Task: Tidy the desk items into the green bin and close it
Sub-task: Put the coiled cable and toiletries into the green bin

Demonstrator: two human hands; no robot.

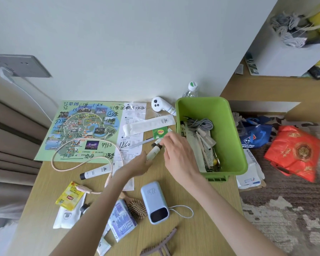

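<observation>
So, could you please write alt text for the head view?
The left hand and right hand hold a white tube beside the open green bin, which holds cables. A map, power bank, hairbrush and tea bags lie on the desk.

Red bag [294,152] (beside blue bag [255,134])

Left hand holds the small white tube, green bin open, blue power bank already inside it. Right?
No. Head view: the blue power bank lies on the desk, outside the green bin, not inside it. The left hand does hold the small white tube, and the bin is open.
</observation>
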